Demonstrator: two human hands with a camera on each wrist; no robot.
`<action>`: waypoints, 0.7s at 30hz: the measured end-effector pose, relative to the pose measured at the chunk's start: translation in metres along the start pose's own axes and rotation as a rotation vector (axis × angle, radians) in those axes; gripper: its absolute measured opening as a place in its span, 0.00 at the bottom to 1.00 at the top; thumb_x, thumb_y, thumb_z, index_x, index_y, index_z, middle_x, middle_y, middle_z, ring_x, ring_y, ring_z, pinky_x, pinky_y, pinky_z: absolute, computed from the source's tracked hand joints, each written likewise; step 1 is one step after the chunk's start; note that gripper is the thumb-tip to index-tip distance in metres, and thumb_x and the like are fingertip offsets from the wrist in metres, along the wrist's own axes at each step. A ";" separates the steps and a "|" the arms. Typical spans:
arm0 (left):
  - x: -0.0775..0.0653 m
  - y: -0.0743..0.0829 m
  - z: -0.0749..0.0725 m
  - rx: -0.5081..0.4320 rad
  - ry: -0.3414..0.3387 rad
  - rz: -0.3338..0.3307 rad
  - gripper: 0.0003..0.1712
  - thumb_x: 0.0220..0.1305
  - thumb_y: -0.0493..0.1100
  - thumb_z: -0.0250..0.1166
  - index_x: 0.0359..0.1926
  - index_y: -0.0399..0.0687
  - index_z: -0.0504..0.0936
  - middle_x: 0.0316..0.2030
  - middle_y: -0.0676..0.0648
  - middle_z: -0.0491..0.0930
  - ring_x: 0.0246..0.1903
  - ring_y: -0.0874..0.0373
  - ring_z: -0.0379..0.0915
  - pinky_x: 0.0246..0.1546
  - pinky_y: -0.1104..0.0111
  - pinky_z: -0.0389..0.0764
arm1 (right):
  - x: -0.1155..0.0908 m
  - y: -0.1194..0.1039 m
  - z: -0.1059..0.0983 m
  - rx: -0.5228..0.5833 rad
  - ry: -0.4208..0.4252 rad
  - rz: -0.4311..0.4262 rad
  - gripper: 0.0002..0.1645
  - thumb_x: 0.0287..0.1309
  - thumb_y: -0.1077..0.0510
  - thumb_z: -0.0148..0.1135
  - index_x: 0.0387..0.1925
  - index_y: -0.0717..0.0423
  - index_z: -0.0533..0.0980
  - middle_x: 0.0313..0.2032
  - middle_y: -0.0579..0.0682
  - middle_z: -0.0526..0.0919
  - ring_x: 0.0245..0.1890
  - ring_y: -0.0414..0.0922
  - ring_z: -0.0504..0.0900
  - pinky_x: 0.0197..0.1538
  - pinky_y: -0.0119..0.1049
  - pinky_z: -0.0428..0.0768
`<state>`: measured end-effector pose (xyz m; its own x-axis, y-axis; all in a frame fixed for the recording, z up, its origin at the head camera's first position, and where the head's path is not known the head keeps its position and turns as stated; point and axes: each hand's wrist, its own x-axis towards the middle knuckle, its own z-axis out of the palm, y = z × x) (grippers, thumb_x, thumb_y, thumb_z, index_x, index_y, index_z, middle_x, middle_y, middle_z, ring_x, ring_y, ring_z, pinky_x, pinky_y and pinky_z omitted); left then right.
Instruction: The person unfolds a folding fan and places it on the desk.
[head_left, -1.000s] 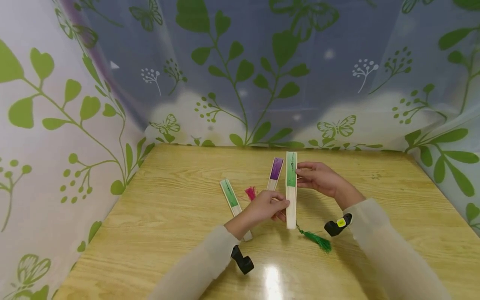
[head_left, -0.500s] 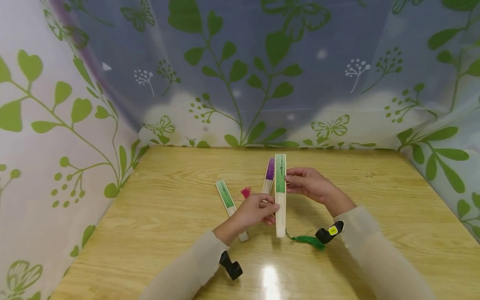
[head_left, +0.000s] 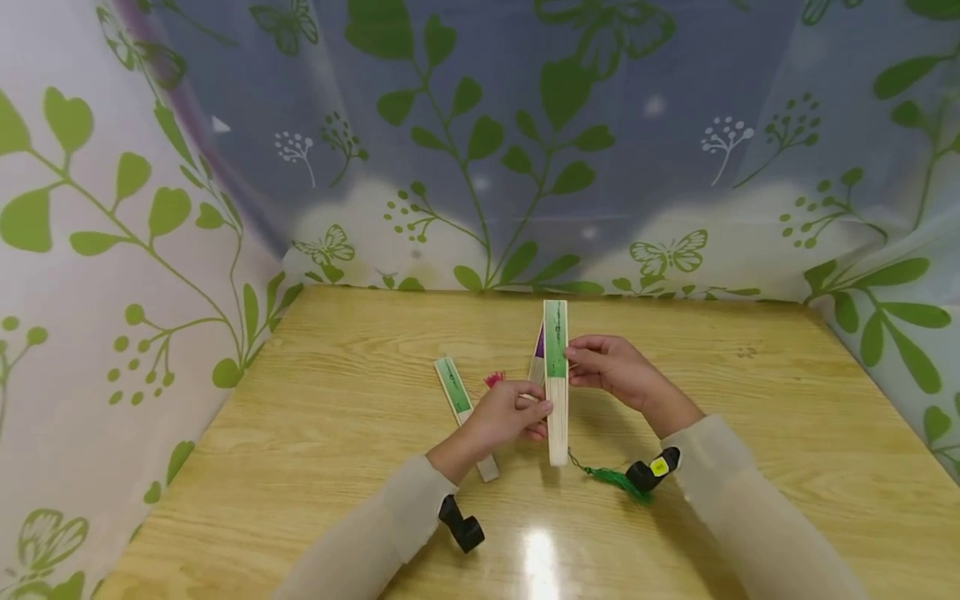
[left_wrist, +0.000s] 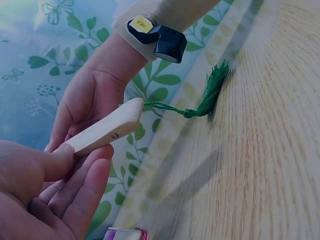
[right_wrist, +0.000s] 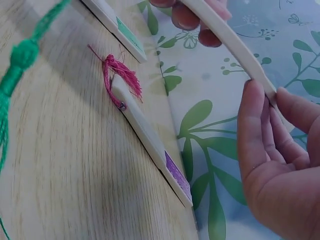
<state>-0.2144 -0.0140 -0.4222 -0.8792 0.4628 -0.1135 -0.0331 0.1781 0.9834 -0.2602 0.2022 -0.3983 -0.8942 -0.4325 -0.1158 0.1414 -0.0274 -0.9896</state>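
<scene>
A folded hand fan (head_left: 556,342) with green paper stands nearly upright over the table, held by both hands. My left hand (head_left: 504,414) pinches its pale ribs low down, thumb against the side. Higher up, my right hand (head_left: 618,371) pinches the green part between thumb and fingers. From the fan's lower end a green tassel (left_wrist: 212,90) trails onto the wood. Behind the held fan lies a purple folded fan (right_wrist: 150,132) with a pink tassel (right_wrist: 122,75), partly hidden in the head view. Another green folded fan (head_left: 453,387) lies left, its middle behind my left wrist.
The wooden table (head_left: 322,500) ends at a patterned curtain (head_left: 420,242) at the back, with more of it along the sides. Black wrist cameras (head_left: 462,527) stick out from both sleeves.
Both hands have shifted the held fan a little left, so it now covers more of the purple fan in the head view. The grip of each hand looks the same.
</scene>
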 end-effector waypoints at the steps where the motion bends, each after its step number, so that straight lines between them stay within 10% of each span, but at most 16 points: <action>1: 0.000 0.000 0.000 -0.007 0.008 -0.009 0.12 0.70 0.37 0.59 0.49 0.32 0.77 0.33 0.38 0.85 0.24 0.59 0.81 0.36 0.56 0.87 | 0.000 0.001 0.001 -0.001 0.014 -0.003 0.07 0.71 0.62 0.52 0.44 0.60 0.74 0.31 0.47 0.82 0.32 0.39 0.82 0.42 0.33 0.86; 21: 0.008 -0.006 0.001 -0.080 0.070 -0.035 0.14 0.70 0.35 0.57 0.53 0.30 0.76 0.37 0.35 0.84 0.26 0.60 0.79 0.39 0.56 0.87 | 0.005 0.002 0.008 0.012 0.165 -0.004 0.18 0.69 0.61 0.56 0.52 0.73 0.69 0.30 0.47 0.82 0.29 0.38 0.82 0.38 0.28 0.85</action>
<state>-0.2214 -0.0105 -0.4288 -0.9077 0.3953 -0.1408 -0.1002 0.1217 0.9875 -0.2607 0.1923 -0.4003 -0.9523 -0.2784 -0.1251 0.1418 -0.0406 -0.9891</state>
